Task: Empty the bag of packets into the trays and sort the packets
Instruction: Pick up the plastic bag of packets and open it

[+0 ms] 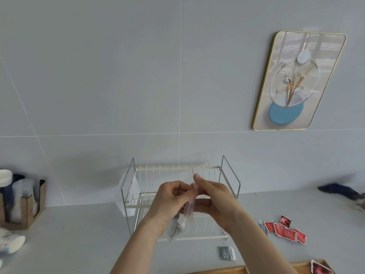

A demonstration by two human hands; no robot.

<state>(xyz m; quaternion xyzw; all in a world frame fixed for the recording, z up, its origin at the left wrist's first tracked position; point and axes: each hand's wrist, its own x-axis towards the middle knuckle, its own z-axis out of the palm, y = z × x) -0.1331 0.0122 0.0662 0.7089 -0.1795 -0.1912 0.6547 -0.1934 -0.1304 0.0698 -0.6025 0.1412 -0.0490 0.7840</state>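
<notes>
Holding a clear plastic bag (189, 209) up in front of a white wire dish rack (177, 196), I pinch its upper end between both hands: my left hand (170, 202) has fingers curled together on the film from the left, and my right hand (214, 198) has thumb and fingertips clamped on the same strip from the right. The bag hangs long axis nearly upright, mouth at my fingers, its crumpled lower end (176, 227) sagging below my left wrist; both hands are equally close, touching it. What remains inside I cannot tell through the blur.

On the grey counter (79, 234) to my right lie loose packets: a cluster of red packets (286, 230), about five or six, overlapping so the count is uncertain; one pale packet (261, 226) just left of them; and one dark grey packet (226, 253) nearer me. One more red packet (321, 270) sits in a wooden tray (237, 270) at the bottom edge, of which only one tray is plainly visible. Sorting, by my reading, has barely begun, since most packets lie outside the tray, down and to the right of the bag.
</notes>
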